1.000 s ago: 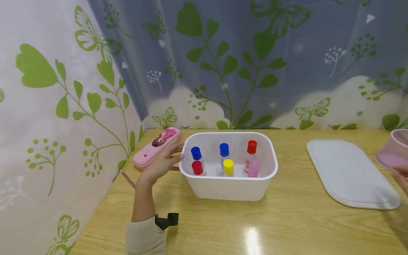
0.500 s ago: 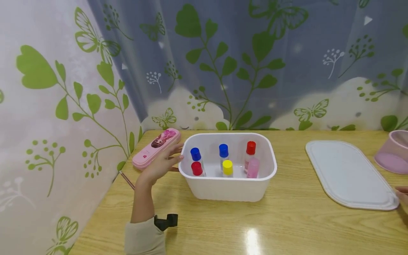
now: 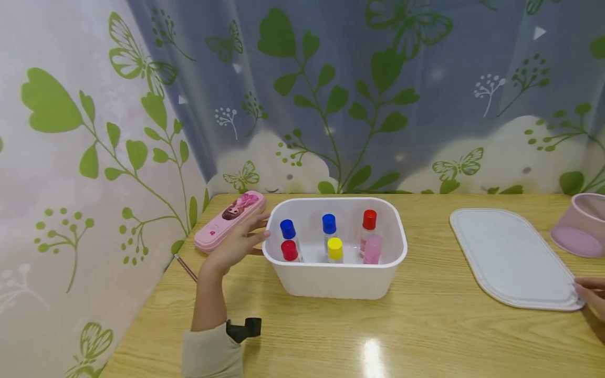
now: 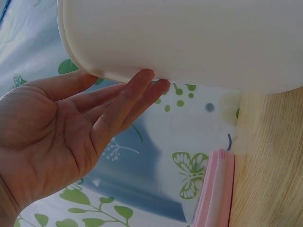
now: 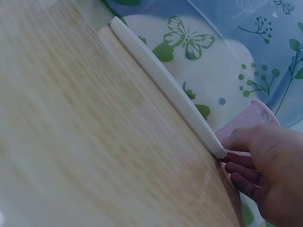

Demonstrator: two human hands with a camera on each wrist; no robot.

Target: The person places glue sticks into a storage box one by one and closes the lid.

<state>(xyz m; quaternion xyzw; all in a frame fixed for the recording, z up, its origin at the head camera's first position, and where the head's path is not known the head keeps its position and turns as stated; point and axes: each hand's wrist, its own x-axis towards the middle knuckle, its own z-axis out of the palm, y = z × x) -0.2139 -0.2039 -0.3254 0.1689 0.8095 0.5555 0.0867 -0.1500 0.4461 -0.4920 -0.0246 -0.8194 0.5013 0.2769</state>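
Observation:
A white plastic bin [image 3: 335,282] stands on the table in the head view. Inside are several small bottles: two blue-capped bottles [image 3: 329,224], two red-capped bottles [image 3: 369,220], a yellow-capped bottle [image 3: 335,248] and a pink bottle [image 3: 372,249]. My left hand [image 3: 233,248] touches the bin's left side, fingers loosely extended; in the left wrist view the fingertips [image 4: 144,75] rest against its wall and rim. At the right, my right hand [image 5: 272,163] pinches the near corner of a flat white lid [image 3: 517,257], thumb above and fingers at the edge.
A pink pencil case [image 3: 229,220] lies behind my left hand, with a thin pencil-like stick [image 3: 186,266] nearby. A pink mesh basket [image 3: 581,226] stands beyond the lid at far right. Patterned curtain [image 3: 350,105] hangs along the table's back and left.
My right hand has come from beside the pink basket down to the lid's near right corner and now pinches it. The left hand and bin have stayed in place.

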